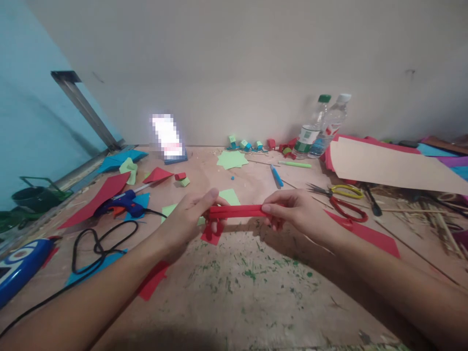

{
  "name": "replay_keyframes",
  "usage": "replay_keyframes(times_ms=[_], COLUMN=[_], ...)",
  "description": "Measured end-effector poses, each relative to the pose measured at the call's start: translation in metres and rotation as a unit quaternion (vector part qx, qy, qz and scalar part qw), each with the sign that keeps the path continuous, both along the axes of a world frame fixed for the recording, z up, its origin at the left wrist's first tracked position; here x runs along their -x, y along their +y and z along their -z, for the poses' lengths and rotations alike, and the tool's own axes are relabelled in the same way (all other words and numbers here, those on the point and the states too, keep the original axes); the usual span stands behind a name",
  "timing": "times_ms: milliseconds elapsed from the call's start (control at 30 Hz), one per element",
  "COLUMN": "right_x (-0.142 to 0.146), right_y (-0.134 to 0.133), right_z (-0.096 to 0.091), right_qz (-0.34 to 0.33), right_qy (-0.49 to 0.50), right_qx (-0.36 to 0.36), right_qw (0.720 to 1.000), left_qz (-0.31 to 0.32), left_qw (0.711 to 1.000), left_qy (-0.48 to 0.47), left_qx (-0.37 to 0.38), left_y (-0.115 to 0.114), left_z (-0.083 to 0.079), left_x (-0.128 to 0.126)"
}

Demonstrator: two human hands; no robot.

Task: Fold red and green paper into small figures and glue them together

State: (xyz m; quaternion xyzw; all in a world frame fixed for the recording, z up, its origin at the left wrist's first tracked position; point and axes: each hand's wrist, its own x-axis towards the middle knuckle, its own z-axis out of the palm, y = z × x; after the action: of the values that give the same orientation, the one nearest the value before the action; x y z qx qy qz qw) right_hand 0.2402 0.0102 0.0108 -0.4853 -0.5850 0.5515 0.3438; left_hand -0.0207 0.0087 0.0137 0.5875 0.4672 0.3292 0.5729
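A narrow folded strip of red paper (237,211) stretches level between my two hands, above the wooden table (234,292). My left hand (195,210) pinches its left end, thumb on top. The right end is gripped by my right hand (287,207) between thumb and fingers. Under the left fingers lies a small red paper piece (212,235). Light green paper (230,197) sits just behind the strip. To the right of my right hand are scissors (338,195) with yellow and red handles, near a red sheet (376,236).
A blue glue gun (124,204) with a black cable (106,253) lies on the left. A lit phone (168,136) leans at the back. Small paper cubes (244,144), two plastic bottles (309,131) and a paper stack (395,163) stand along the wall. Sticks (444,226) lie right.
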Motion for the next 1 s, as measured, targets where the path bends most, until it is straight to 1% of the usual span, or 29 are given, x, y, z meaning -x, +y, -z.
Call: replay_keyframes(times_ms=[33,133,200,300,367,400,433,467,500,533,567,600,633,667,700,733,767,867,933,1000], right_x=[0.001,0.003,0.002,0.001,0.001,0.001,0.002,0.003,0.004,0.005,0.007,0.008,0.010,0.011,0.013,0.014,0.016,0.020,0.022,0.024], right_y=[-0.001,-0.003,-0.003,-0.001,0.000,0.000,0.000,-0.001,-0.002,-0.005,-0.007,-0.011,-0.014,-0.018,-0.023,-0.028,-0.033,-0.048,-0.054,-0.056], right_z=[-0.001,-0.003,-0.002,0.003,0.008,0.011,0.013,0.015,0.017,0.018,0.019,0.019,0.018,0.018,0.017,0.016,0.016,0.016,0.015,0.013], right_qz=[0.001,0.004,0.005,-0.007,-0.022,-0.026,-0.027,-0.023,-0.019,-0.018,-0.021,-0.031,-0.043,-0.054,-0.059,-0.059,-0.057,-0.037,-0.031,-0.028], right_qy=[-0.009,-0.018,-0.009,0.006,0.010,0.013,0.018,0.026,0.034,0.039,0.039,0.035,0.028,0.019,0.013,0.010,0.012,0.022,0.025,0.018], right_qx=[-0.011,-0.034,-0.031,-0.008,0.014,0.027,0.043,0.061,0.083,0.106,0.129,0.151,0.166,0.178,0.185,0.190,0.200,0.226,0.239,0.245], right_qw=[1.000,0.999,0.999,1.000,1.000,0.999,0.999,0.998,0.996,0.993,0.991,0.987,0.985,0.982,0.981,0.980,0.978,0.973,0.970,0.969], left_qz=[0.007,0.023,0.023,0.024,0.043,0.057,0.066,0.074,0.075,0.068,0.083,0.107,0.136,0.163,0.175,0.177,0.178,0.136,0.127,0.133], left_qw=[1.000,0.999,0.999,0.999,0.999,0.997,0.995,0.991,0.979,0.956,0.921,0.884,0.852,0.827,0.807,0.794,0.788,0.792,0.787,0.775], left_qy=[-0.001,0.029,0.036,0.023,0.024,0.039,0.068,0.109,0.162,0.219,0.260,0.287,0.315,0.340,0.356,0.368,0.377,0.388,0.403,0.419], left_qx=[0.007,-0.006,-0.012,0.003,0.022,0.023,0.007,-0.032,-0.094,-0.184,-0.278,-0.353,-0.395,-0.417,-0.438,-0.450,-0.453,-0.451,-0.450,-0.454], left_y=[0.000,0.000,0.000,0.002,0.004,0.005,0.005,0.004,0.002,-0.002,-0.007,-0.014,-0.023,-0.033,-0.044,-0.054,-0.064,-0.084,-0.087,-0.084], left_z=[0.000,0.001,0.003,0.009,0.011,0.010,0.008,0.005,0.002,-0.001,-0.003,-0.003,-0.001,0.003,0.009,0.017,0.024,0.043,0.046,0.044], left_x=[0.000,-0.002,-0.002,-0.002,0.000,0.001,0.003,0.005,0.007,0.009,0.012,0.014,0.015,0.016,0.015,0.014,0.013,0.009,0.007,0.008])
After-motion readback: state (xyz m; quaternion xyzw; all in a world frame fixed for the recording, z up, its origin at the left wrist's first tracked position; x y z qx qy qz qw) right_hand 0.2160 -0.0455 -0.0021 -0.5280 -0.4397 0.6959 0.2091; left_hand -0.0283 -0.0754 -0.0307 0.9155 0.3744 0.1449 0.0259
